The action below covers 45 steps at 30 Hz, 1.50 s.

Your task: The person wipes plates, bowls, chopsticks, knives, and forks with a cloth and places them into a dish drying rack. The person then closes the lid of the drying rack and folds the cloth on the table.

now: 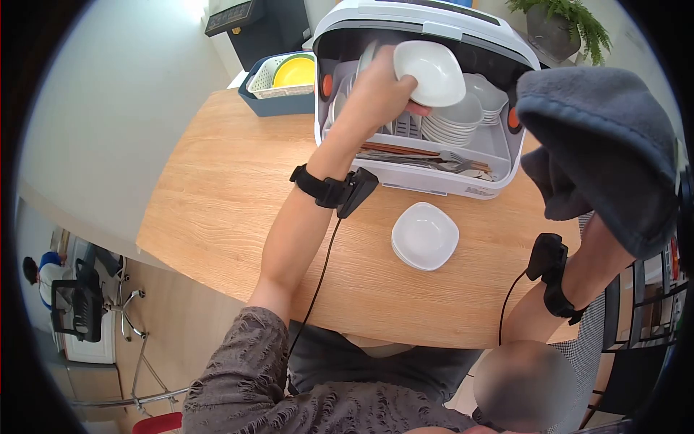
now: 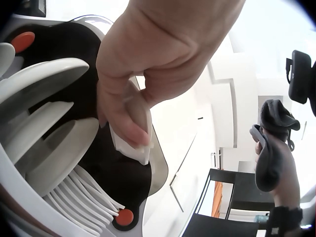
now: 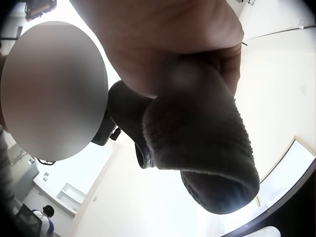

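Observation:
My left hand (image 1: 377, 92) pinches a white rounded-square bowl (image 1: 434, 74) by its edge, up in front of the opening of a white dish storage box (image 1: 405, 176). In the left wrist view the thumb and fingers grip the bowl (image 2: 132, 123) from both sides. A dark grey cloth (image 1: 600, 137) is in my right hand (image 3: 173, 29), raised at the right of the table. The cloth covers most of that hand in the head view. More white bowls (image 1: 425, 236) stand stacked on the table in front of the box.
Inside the box are stacked white bowls (image 1: 452, 129), upright plates at the left, and a front tray with chopsticks (image 1: 405, 149) and forks. Left of it stands a blue bin (image 1: 278, 106) with a white basket and yellow bowl. A potted plant (image 1: 553, 32) is at the back right.

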Motion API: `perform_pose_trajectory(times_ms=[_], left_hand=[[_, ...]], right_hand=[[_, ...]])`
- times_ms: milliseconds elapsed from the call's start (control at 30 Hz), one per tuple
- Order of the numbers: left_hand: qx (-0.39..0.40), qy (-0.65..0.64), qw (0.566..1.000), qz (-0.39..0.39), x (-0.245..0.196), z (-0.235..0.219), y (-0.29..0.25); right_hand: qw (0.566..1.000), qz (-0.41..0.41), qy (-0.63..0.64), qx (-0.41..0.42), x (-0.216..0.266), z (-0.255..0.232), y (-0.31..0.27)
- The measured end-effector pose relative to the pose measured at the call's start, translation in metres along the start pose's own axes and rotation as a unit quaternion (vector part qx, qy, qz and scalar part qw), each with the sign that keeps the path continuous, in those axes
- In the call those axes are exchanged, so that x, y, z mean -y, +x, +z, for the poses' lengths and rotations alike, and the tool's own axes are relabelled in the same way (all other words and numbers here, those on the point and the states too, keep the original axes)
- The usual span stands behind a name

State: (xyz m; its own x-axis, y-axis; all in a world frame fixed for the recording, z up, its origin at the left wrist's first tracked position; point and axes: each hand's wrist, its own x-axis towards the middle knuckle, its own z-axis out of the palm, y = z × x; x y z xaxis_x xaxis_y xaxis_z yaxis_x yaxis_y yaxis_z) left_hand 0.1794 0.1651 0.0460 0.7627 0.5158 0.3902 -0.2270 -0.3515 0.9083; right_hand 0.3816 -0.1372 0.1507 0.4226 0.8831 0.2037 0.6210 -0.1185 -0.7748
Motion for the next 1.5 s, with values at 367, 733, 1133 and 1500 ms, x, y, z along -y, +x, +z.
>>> perform_pose_trajectory(times_ms=[367,733,1133,1500], left_hand=[[0.01,0.123,0.987,0.099,0.048,0.042,0.003],[0.026,0.225,0.96,0.166,0.036,0.045,-0.004],[-0.04,0.292,0.935,0.198,0.044,0.053,-0.001],[0.011,0.164,0.97,0.177,0.049,0.048,-0.002]], right_hand=[[0.994,-0.093,-0.019,-0.059,0.015,0.033,-0.015],[0.978,-0.181,-0.033,-0.101,-0.015,0.021,-0.033],[0.949,-0.274,-0.048,-0.145,0.055,0.139,-0.011],[0.915,-0.351,-0.057,-0.189,0.079,0.192,0.017]])
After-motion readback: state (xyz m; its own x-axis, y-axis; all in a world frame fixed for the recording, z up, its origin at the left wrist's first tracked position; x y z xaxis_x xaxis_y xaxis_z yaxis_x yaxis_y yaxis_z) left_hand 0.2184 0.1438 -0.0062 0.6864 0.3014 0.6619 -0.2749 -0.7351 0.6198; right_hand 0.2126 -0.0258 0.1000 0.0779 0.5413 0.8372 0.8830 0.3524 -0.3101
